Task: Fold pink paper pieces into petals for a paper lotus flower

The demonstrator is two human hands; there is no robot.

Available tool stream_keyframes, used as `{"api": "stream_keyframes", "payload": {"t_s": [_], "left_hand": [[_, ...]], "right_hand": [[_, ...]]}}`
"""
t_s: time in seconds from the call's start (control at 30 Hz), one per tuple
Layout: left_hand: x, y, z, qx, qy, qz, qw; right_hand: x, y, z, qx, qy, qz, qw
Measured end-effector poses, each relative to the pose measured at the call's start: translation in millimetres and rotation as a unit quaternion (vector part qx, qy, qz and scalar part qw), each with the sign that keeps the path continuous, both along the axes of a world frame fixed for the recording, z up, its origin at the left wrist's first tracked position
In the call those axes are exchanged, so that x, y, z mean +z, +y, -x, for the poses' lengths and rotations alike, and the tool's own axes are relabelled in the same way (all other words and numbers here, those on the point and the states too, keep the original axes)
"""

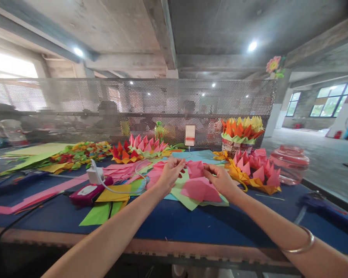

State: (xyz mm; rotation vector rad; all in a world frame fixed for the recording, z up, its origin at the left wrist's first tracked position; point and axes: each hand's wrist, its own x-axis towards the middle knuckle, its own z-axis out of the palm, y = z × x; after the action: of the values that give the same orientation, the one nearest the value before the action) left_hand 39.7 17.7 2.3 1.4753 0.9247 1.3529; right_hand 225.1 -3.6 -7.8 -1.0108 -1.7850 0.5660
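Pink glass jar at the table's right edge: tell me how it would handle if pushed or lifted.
The pink glass jar looks squat and wide, so it probably slides rather than tips. Being glass, it is likely heavy for its size, smooth to grip and breakable, and it stands near the table edge.

Both hands, left (pixel 170 172) and right (pixel 220 179), meet over loose sheets (pixel 188 193) at mid-counter (pixel 174 224). A charger (pixel 93 175) and case (pixel 88 193) lie left, a jar (pixel 290 162) far right, a paper flower (pixel 256 172) between jar and hands, a mesh screen (pixel 133 104) behind everything.
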Motion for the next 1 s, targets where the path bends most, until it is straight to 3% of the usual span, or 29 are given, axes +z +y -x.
{"api": "stream_keyframes", "payload": {"t_s": [0.4,0.6,1.0], "left_hand": [[3.2,-10.1,-3.1,-0.115,0.042,0.011,0.992],[0.7,-10.8,-3.5,-0.130,0.101,-0.025,0.986],[-8.2,-4.2,-4.3,-0.142,0.126,-0.008,0.982]], "right_hand": [[3.5,-3.8,0.9,0.005,-0.038,-0.031,0.999],[3.1,-4.9,1.2,-0.008,-0.096,-0.053,0.994],[2.9,-4.0,0.4,-0.036,-0.048,-0.049,0.997]]}}
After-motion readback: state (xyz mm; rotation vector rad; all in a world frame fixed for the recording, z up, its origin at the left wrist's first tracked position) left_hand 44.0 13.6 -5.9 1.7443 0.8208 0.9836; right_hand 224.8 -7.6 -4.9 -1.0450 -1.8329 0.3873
